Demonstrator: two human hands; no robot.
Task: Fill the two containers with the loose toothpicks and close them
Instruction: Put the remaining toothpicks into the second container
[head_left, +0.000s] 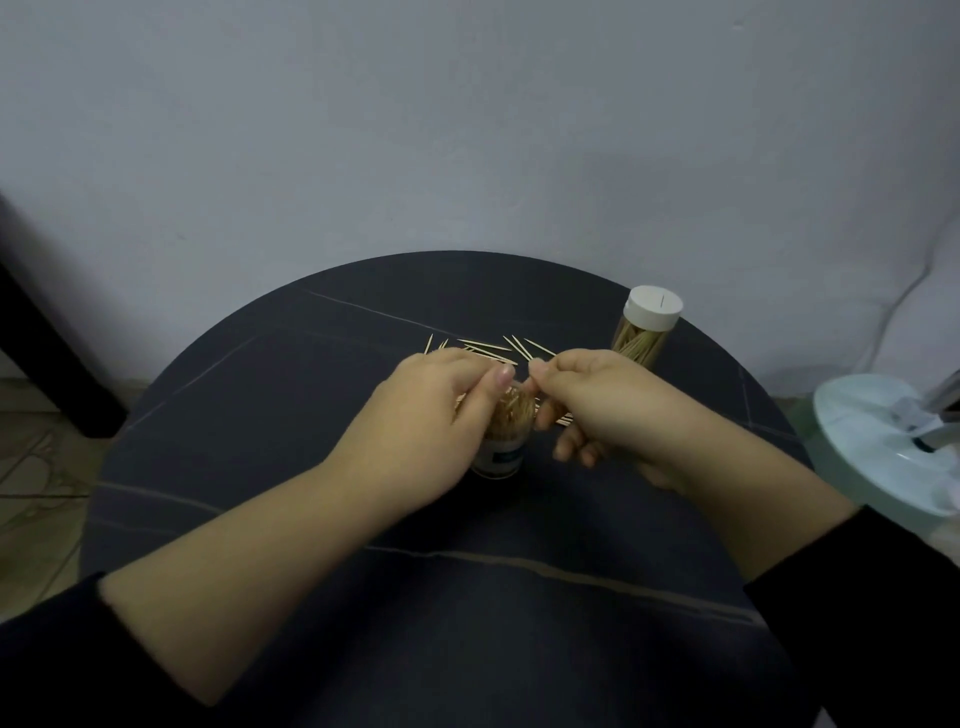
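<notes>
We are logging one head view, looking down on a round dark table (311, 364).

The left hand (431, 415) is gripping the open container (501, 452), which is standing upright near the middle of the table. Its fingers are wrapping the far side, so we are seeing only the thumb and the back of the hand. The container is showing packed toothpicks at its mouth, and its rim is partly covered by both hands.

The right hand (597, 410) is hovering just right of that mouth with its fingers curled and its thumb and forefinger pressed together. We cannot tell whether a toothpick is between them.

The loose toothpicks (488, 347) are lying on the table just beyond the hands. More are peeking out under the right hand, and we cannot count them.

The closed container (647, 332) is standing at the far right of the table, wearing a white lid (653, 306).

A pale round object (872, 447) is being cut off by the right edge.
</notes>
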